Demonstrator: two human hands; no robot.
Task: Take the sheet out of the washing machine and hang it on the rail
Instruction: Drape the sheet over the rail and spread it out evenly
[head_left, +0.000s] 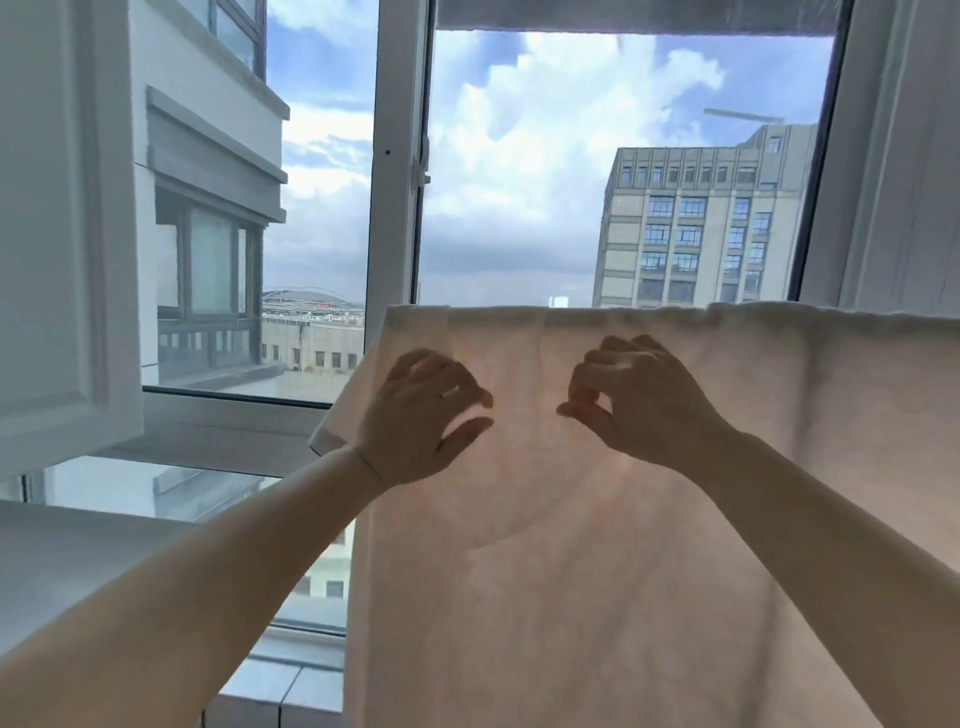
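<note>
left hand (415, 415): fingers loosely curled, thumb apart, against cloth, grip undeterminable | right hand (641, 402): fingers bent, thumb near forefinger, pinch undeterminable | pale cream thin fabric sheet (597, 545): draped from straight top fold, hanging down; rail hidden beneath | white-framed window (397, 156): behind sheet | grey multi-storey building (701, 228): far outside

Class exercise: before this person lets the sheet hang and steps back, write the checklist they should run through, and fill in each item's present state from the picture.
1. Sheet is draped over a support at its top fold: ok.
2. Rail itself visible under the fold: cannot tell, the fabric hides it.
3. Top edge lies level: ok.
4. Left hand and right hand are both at the sheet's front: ok.
5. Sheet's left edge hangs straight: not ok, it flares outward.
6. Both sides hang evenly: cannot tell.
</note>
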